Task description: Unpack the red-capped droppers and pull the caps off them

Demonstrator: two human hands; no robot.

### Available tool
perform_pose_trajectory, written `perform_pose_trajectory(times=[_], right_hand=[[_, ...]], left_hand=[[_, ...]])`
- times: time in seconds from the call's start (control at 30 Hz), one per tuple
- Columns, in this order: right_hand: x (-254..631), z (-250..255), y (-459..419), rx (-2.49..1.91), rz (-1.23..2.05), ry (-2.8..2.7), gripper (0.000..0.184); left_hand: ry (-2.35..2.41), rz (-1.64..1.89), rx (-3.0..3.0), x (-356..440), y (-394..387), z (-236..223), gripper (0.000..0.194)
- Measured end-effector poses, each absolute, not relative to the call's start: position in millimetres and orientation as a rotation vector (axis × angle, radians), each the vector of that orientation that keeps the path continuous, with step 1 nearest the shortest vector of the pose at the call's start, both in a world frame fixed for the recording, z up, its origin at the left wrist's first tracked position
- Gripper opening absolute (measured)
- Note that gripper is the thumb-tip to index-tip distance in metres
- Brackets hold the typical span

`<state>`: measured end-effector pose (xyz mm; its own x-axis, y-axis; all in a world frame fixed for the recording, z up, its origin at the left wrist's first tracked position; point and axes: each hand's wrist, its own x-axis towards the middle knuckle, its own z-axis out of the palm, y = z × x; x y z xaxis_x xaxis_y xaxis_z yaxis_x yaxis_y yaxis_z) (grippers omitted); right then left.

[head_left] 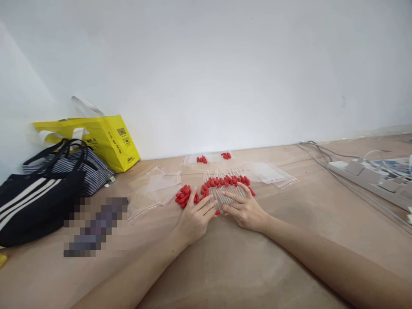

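Several thin whitish sticks [222,198] with red tips lie side by side on the table in front of me. A row of red tips [227,181] runs across their middle. My left hand [193,218] rests at the left side of the sticks, fingers apart and stretched forward. My right hand [247,211] lies at their right side, its fingers spread over the near ends. One red tip [218,212] shows between the two hands. A heap of loose red pieces [183,196] sits just left of my left fingers.
Clear zip bags [157,189] lie to the left, and more bags [268,174] to the right. Behind, a bag [210,158] bears two red clusters. A yellow bag [112,141] and a black bag [38,206] stand left; a power strip [370,176] with cables lies right.
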<state>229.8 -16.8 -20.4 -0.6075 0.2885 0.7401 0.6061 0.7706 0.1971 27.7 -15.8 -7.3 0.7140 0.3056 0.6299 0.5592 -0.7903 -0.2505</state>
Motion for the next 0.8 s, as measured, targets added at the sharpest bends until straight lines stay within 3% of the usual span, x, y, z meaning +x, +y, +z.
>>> perform_pose_trajectory(times=[0.5,0.8], right_hand=[[233.3,-22.7,-18.8,-0.625,-0.532,-2.272,0.014],[242.6,-26.5,-18.4,-0.908,-0.539,-2.231,0.026]], left_hand=[[-0.613,-0.814,-2.595,18.8,-19.3,-5.2,0.021],[-0.870,-0.941,-2.534,2.2,-19.5,0.3,0.019]])
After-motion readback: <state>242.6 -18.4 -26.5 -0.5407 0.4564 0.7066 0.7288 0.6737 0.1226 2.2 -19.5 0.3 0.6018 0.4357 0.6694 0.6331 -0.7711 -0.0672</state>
